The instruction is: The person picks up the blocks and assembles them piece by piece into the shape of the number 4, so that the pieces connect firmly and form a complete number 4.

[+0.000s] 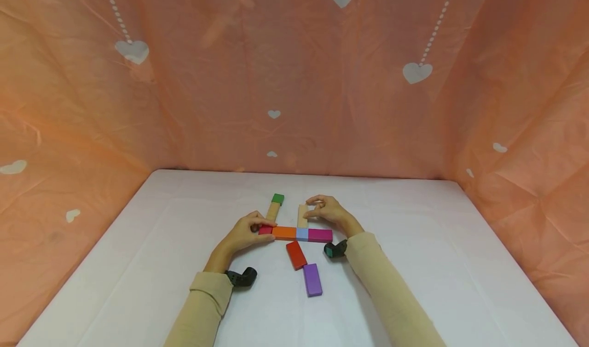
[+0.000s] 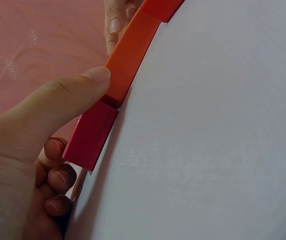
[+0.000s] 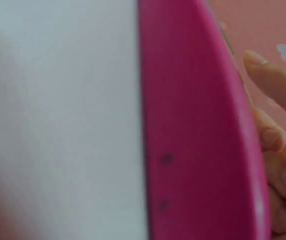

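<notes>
In the head view a row of blocks runs crosswise: crimson (image 1: pixel 265 230), orange (image 1: pixel 284 233), light blue (image 1: pixel 301 234) and magenta (image 1: pixel 320 235). My left hand (image 1: pixel 246 231) grips the row's left end, thumb in front and fingers behind the crimson block. Its thumb tip reaches the orange block (image 2: pixel 132 55) in the left wrist view. Behind the light blue block is a plain wooden block (image 1: pixel 302 216). My right hand (image 1: pixel 329 209) holds that wooden block with thumb and index finger at its right side and far end. The magenta block (image 3: pixel 193 120) hides part of the right wrist view.
Another plain wooden block (image 1: pixel 273 211), with a green block (image 1: pixel 278 199) at its far end, extends behind the row's left part. In front of the row lie a red block (image 1: pixel 296 255) and a purple block (image 1: pixel 313 280). The white table (image 1: pixel 138 265) meets orange sheeting (image 1: pixel 299 81).
</notes>
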{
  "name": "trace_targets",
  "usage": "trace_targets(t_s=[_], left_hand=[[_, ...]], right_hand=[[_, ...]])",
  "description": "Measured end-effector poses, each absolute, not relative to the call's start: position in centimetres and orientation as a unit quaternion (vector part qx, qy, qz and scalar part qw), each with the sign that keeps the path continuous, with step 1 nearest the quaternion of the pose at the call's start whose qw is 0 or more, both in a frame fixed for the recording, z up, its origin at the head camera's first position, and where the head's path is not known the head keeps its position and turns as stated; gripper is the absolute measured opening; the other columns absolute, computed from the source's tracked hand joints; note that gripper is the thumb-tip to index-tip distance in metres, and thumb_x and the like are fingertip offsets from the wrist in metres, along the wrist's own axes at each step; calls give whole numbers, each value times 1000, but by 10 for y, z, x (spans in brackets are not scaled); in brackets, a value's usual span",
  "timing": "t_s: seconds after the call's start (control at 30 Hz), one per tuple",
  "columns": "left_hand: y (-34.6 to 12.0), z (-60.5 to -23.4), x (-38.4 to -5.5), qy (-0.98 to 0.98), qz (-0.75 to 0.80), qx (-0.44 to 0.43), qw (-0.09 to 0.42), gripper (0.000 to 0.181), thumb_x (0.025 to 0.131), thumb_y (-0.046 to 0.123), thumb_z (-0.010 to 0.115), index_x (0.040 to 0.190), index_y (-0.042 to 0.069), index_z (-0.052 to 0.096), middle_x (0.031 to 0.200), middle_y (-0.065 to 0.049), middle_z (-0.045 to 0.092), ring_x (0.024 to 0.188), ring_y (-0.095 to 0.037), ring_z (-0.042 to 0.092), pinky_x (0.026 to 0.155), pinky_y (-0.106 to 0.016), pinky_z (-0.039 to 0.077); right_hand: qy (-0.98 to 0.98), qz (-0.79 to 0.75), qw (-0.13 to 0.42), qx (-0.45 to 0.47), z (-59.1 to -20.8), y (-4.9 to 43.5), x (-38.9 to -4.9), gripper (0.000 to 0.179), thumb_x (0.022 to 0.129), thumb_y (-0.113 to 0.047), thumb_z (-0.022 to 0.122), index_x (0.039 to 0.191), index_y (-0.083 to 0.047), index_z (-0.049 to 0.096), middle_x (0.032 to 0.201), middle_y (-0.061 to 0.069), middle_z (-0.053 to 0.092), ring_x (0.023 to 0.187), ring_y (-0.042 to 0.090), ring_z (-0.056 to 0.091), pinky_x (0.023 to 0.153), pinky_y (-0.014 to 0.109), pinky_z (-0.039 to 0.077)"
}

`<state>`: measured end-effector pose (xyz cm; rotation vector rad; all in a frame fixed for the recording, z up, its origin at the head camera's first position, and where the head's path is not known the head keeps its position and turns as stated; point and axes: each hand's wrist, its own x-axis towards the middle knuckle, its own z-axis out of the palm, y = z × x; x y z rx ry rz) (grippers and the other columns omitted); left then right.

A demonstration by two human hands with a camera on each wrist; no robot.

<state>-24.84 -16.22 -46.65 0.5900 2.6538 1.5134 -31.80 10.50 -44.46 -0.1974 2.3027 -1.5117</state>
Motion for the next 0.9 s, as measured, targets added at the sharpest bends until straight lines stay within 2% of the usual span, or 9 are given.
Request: trace_targets(t_s=[0.17,0.37,0.5,0.9], left_hand=[[-162,-467,-248,847,496,193,13,31,75,14,81,104,4,74,83,-9,52,73,-8,38,65,-19,32],[-162,-467,-249,847,496,190,16,31,76,14,81,104,4,74,83,-9,51,74,-9,38,66,-19,31],[-163,-467,-250,845,497,197,14,30,76,13,81,104,4,74,83,-9,51,73,-8,37,66,-19,31],[-163,-466,-248,845,495,200,11,30,76,13,81,103,3,74,82,-7,50,73,-7,37,65,-19,31]], right_hand=[[813,-547,179,-88,-444,108,-318,49,81,-9,74,126,2,57,58,-8,46,62,8,42,62,19,37],[821,-533,159,-131,-436,114,-312,46,84,-19,72,124,0,60,66,-4,47,68,12,44,65,22,36],[810,-541,148,-170,-430,117,-305,46,82,-27,74,119,-3,63,65,-7,50,65,10,44,61,22,36],[818,-531,172,-136,-428,118,-287,42,86,-14,70,124,-1,60,68,-8,50,67,10,43,58,20,35]])
